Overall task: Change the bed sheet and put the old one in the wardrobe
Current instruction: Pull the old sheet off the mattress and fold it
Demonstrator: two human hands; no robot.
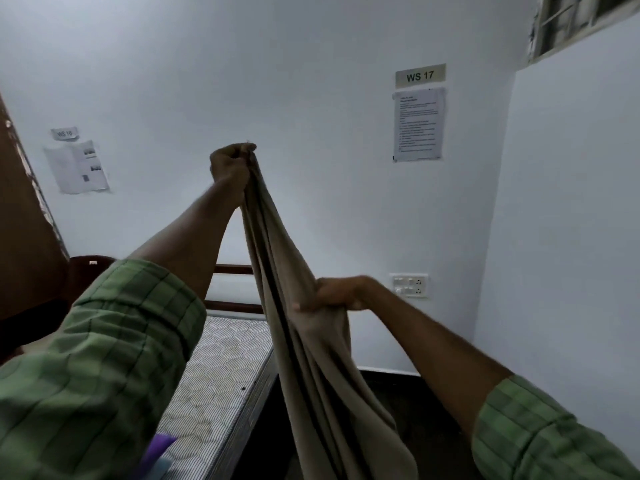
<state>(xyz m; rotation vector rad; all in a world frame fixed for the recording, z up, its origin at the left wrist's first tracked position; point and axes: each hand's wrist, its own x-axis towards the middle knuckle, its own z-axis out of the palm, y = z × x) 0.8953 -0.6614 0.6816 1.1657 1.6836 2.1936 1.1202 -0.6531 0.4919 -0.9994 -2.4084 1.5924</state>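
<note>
My left hand [231, 164] grips the beige cloth bed sheet [311, 358] up top; right hand [337, 294] clutches it lower, sheet hanging straight down between them

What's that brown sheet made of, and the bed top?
The sheet looks like soft matte woven cloth, maybe cotton: it hangs in loose folds. The mattress looks like quilted fabric, with stitched hexagons and a striped side.

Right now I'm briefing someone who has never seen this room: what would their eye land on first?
First the beige sheet hanging in long folds mid-frame, gripped high by the left hand and lower down by the right hand. Below left lies the bare quilted mattress, stripped of any cover. On the white wall, upper right, a sign reading WS 17 sits above a printed notice.
</note>
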